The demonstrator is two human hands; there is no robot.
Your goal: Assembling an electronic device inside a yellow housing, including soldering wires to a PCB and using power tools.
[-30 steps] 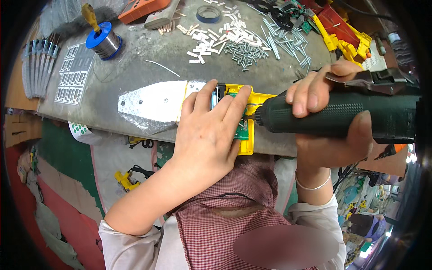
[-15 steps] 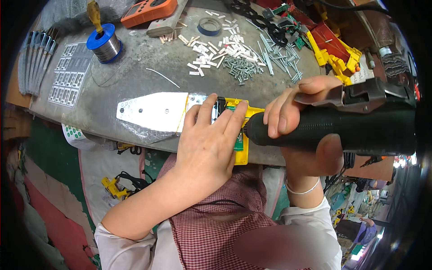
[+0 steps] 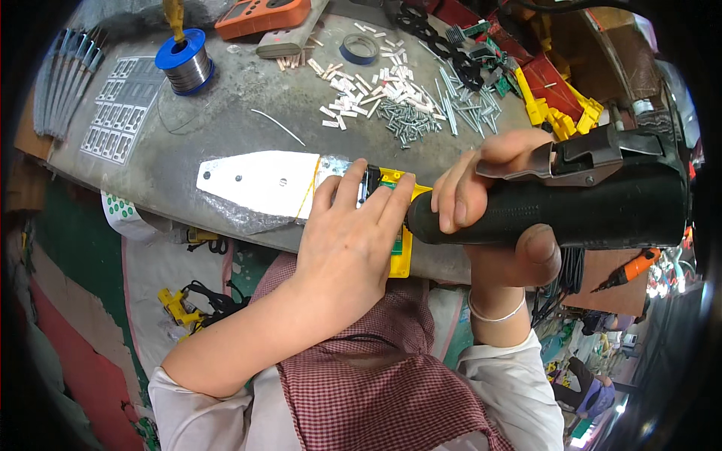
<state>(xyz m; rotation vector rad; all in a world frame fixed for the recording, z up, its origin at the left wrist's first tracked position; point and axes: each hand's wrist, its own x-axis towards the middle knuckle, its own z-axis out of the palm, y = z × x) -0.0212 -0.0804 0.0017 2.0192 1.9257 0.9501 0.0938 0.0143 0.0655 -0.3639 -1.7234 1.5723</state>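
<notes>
My left hand [image 3: 347, 237] lies across a yellow plastic casing [image 3: 404, 264], its fingers hooked over the far side and its thumb hidden. Part of a green circuit board [image 3: 397, 244] shows inside the casing beside my fingertips. To the left, a flat white tapered plate [image 3: 259, 180] with a few dark holes joins on, with a yellow band around it and clear plastic wrap under its near edge. My right hand [image 3: 462, 195] is wrapped around a thick black power screwdriver [image 3: 594, 210] with a metal lever. Its nose points left at the casing; the tip is hidden by my left hand.
Beyond my hands lie silver screws [image 3: 410, 120], small white pieces [image 3: 391, 79] and a tape roll [image 3: 359, 48]. A solder spool [image 3: 188, 68] and an orange meter [image 3: 263, 16] stand at the back left. Yellow parts [image 3: 564, 120] and a red bin [image 3: 549, 83] are at the right.
The whole view has shifted slightly. Both hands keep their hold, and the power screwdriver stays against the casing with only a slight change of tilt.
</notes>
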